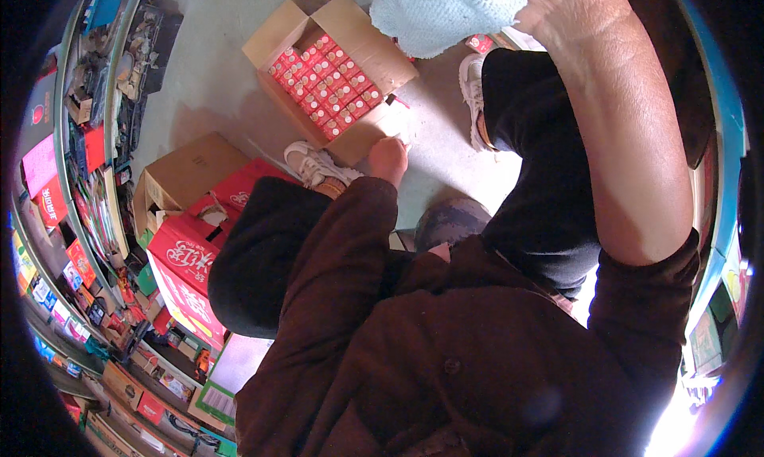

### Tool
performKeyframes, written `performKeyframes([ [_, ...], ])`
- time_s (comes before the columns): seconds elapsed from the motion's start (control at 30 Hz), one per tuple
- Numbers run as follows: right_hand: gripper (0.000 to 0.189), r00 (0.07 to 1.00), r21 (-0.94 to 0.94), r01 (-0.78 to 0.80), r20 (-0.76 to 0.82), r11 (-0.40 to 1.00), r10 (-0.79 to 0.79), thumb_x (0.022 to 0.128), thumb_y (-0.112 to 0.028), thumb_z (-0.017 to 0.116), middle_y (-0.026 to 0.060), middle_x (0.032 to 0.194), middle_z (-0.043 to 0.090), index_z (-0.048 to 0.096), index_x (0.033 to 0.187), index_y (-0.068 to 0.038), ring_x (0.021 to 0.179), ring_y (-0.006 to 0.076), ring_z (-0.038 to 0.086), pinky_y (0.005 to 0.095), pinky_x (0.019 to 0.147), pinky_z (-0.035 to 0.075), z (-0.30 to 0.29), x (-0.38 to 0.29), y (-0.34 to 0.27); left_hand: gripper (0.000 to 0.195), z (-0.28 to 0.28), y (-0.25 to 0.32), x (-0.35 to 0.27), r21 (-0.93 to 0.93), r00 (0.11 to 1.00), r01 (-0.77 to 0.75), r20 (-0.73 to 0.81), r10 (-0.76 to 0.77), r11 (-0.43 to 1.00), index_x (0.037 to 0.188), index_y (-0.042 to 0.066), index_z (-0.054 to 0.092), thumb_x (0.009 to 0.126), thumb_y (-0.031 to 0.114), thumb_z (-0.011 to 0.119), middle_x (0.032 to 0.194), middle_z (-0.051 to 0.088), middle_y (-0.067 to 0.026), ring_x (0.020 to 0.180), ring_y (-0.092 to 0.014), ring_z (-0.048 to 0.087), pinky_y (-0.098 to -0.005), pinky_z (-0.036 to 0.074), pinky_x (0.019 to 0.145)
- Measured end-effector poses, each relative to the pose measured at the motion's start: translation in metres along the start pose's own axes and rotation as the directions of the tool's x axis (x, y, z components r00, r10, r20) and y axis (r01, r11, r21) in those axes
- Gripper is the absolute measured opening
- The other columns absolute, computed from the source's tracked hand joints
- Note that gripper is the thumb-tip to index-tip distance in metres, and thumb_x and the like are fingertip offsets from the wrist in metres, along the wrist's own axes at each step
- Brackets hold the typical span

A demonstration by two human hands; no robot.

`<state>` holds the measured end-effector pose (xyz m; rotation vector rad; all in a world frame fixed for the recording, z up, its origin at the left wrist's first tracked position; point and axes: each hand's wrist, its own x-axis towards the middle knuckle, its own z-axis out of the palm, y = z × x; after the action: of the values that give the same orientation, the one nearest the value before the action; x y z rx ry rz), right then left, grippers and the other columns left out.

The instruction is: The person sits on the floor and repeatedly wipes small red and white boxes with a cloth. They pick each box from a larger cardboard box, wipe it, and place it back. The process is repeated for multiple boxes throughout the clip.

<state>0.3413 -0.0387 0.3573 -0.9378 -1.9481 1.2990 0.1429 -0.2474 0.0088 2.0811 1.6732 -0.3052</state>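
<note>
An open cardboard carton [358, 51] full of small red boxes [328, 87] with round pale marks sits on the floor before me, its flaps spread. My left hand [389, 158] is closed at the carton's near flap, by a small whitish thing; whether it grips the flap or that thing cannot be told. A pale blue knitted cloth [447, 15] hangs at the top edge, at my right hand [561, 9]. The fingers of that hand are hidden by the cloth or cut off by the frame. One small red box [479, 43] lies beyond my right shoe.
Shelves [65, 176] packed with goods curve along the left. Beside my left leg stand a brown cardboard box [191, 164] and a red printed carton [185, 272]. A blue-edged shelf [725, 188] runs along the right. My shoes stand on the grey floor on either side of the carton.
</note>
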Motion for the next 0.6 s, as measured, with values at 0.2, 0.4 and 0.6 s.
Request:
performKeyframes([
  [0.2, 0.039, 1.0, 0.094, 0.021, -0.011, 0.995, -0.02, 0.076, -0.013, 0.075, 0.0098, 0.101, 0.067, 0.062, 0.111, -0.004, 0.091, 0.0187, 0.066, 0.0279, 0.071, 0.054, 0.0, -0.001, 0.007, 0.047, -0.003, 0.009, 0.005, 0.08, 0.998, 0.062, -0.028, -0.06, 0.995, 0.074, 0.007, 0.07, 0.089, 0.049, 0.056, 0.075, 0.068, -0.0132, 0.071, -0.03, 0.069, -0.0408, 0.054, 0.064],
  [0.4, 0.039, 0.995, 0.312, 0.102, -0.051, 0.945, -0.09, 0.076, -0.013, 0.075, 0.0095, 0.101, 0.067, 0.062, 0.112, -0.004, 0.091, 0.0191, 0.066, 0.0284, 0.072, 0.054, -0.006, 0.001, 0.02, 0.06, 0.0, 0.015, 0.023, 0.072, 0.984, 0.175, -0.046, -0.172, 0.982, 0.067, 0.005, 0.068, 0.092, 0.056, 0.047, 0.065, 0.067, -0.0128, 0.064, -0.03, 0.068, -0.0408, 0.055, 0.059],
  [0.6, 0.034, 0.98, 0.431, 0.196, -0.074, 0.881, -0.182, 0.083, -0.015, 0.069, 0.013, 0.1, 0.067, 0.061, 0.113, -0.002, 0.088, 0.0218, 0.066, 0.031, 0.071, 0.055, -0.013, -0.002, 0.011, 0.059, 0.002, 0.016, 0.019, -0.006, 0.979, 0.187, -0.079, -0.187, 0.982, 0.066, 0.006, 0.068, 0.094, 0.052, 0.045, 0.065, 0.065, -0.0131, 0.065, -0.03, 0.068, -0.0404, 0.054, 0.062],
])
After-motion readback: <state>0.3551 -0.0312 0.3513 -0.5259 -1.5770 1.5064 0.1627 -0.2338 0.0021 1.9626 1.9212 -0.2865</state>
